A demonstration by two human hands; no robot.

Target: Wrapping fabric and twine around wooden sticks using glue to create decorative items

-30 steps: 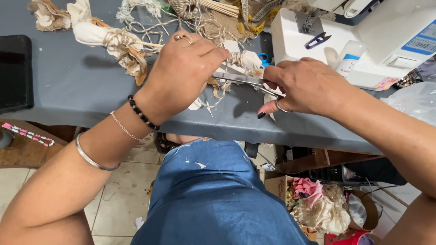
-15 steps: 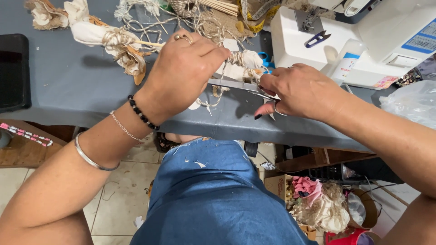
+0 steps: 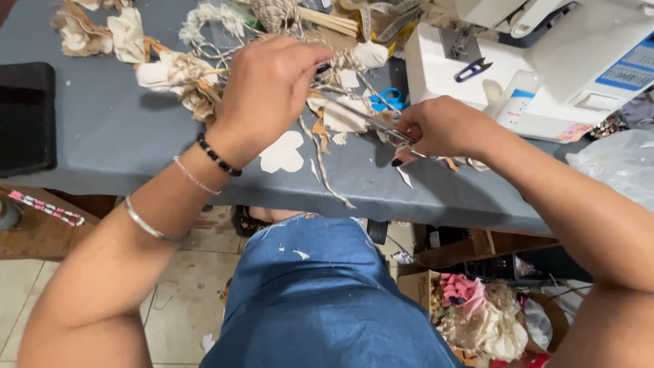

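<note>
Over grey table (image 3: 122, 136), left hand (image 3: 269, 85) grip pinches twine bundle (image 3: 327, 75), right hand (image 3: 439, 126) grip clamps scissors (image 3: 371, 121).

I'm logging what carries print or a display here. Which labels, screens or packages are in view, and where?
Blue label panel: on the white sewing machine, top right; rectangular, blue with pale print.
Pink-edged sticker: on the machine's lower front edge; small, pale.
Dark flat screen-like slab: left table edge; black, blank.
Clear plastic bag: far right; crumpled, whitish.
</note>
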